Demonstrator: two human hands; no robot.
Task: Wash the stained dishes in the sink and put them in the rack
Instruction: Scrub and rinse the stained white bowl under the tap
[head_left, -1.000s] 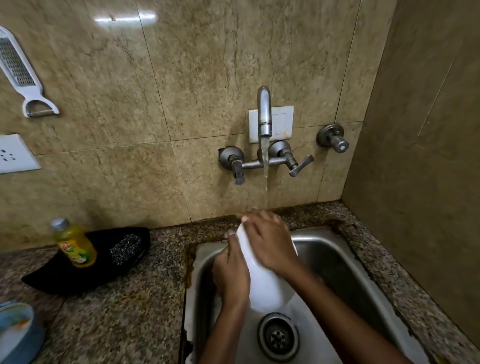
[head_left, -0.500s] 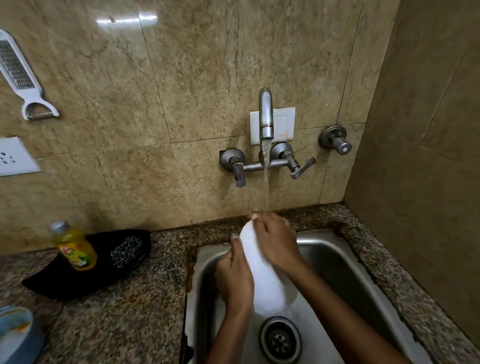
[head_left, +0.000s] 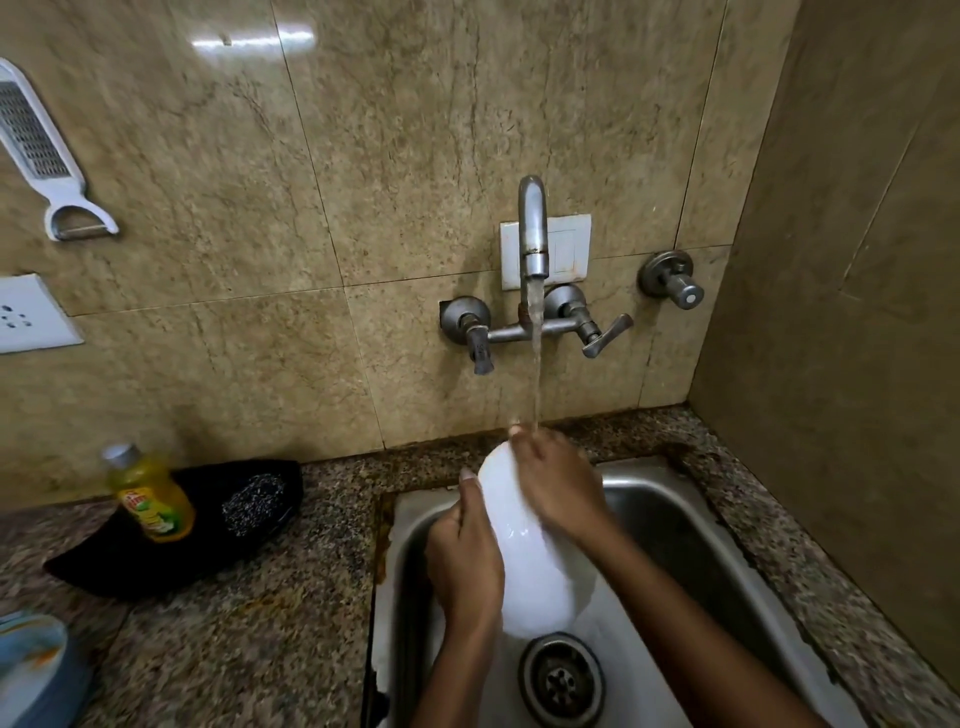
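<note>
Rinsing step in hand: white plate held on edge over the sink, gripped by left hand, rubbed by right hand under tap stream at 12 o'clock. Rack unseen; transfer judged next.

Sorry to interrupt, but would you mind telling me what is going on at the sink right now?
A person is rinsing a white ceramic plate over the steel sink. The left hand grips the plate's left edge, holding it on edge, while the right hand rests across its upper face. Water runs from the metal wall tap onto the right hand's fingertips at the plate's top. A yellow dish soap bottle stands on the granite counter. No rack is in view.
</note>
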